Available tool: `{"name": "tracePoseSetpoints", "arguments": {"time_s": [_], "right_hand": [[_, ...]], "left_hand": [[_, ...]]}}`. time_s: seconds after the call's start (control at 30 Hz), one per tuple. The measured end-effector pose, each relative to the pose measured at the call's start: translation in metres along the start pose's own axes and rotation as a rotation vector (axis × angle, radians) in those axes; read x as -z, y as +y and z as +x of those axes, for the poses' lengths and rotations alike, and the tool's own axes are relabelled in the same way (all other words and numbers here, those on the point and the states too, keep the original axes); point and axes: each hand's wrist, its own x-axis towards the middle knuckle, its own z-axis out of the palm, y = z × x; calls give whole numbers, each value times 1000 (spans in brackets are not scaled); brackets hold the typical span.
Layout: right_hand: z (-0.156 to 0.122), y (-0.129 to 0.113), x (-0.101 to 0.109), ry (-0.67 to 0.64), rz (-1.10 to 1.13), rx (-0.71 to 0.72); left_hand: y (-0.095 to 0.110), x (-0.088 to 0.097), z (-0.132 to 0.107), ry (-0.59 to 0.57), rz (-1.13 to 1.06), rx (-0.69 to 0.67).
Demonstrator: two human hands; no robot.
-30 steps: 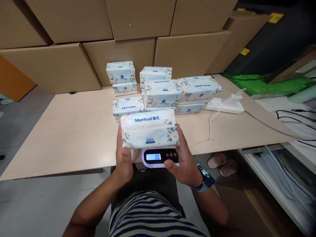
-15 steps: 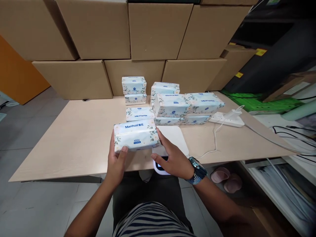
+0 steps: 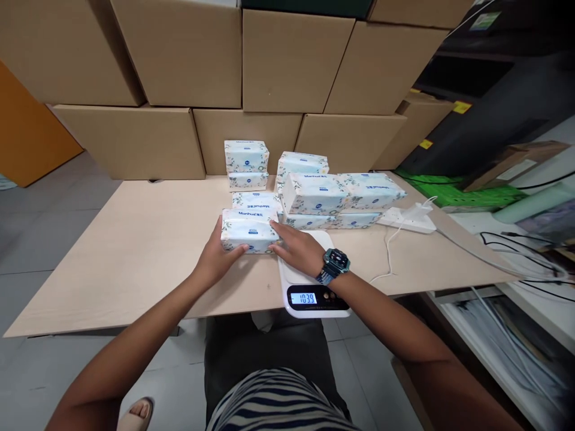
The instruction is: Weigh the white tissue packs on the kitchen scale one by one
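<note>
Both my hands grip a floral tissue pack (image 3: 248, 228) lying on the table (image 3: 148, 239), just left of a white digital scale (image 3: 309, 287). My left hand (image 3: 215, 257) clasps its left end. My right hand (image 3: 297, 250), with a wristwatch, holds its right end and lies across the scale's platform. The scale's display reads a number. Right behind the held pack sits another pack (image 3: 256, 199), and several more tissue packs (image 3: 332, 194) are stacked behind the scale.
Large cardboard boxes (image 3: 188, 72) are stacked at the table's far edge. A white power strip (image 3: 411, 219) with a cable lies at the right. Shelving with wires stands at far right. My foot (image 3: 137, 413) shows below the table.
The pack has moved from above the scale to the left and forward onto the table, up against the pack behind. The scale's display now shows a reading.
</note>
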Motion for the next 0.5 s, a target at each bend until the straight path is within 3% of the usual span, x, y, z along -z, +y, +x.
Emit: {"name": "tracePoseSetpoints", "arguments": {"time_s": [0.2, 0.33, 0.5], "right_hand": [[-5, -4, 1, 29, 17, 5], [-13, -10, 14, 170, 50, 30], [12, -16, 31, 415, -64, -5]], "left_hand": [[3, -3, -7, 18, -8, 26], [20, 1, -10, 81, 23, -23], [42, 13, 38, 45, 22, -168]]}}
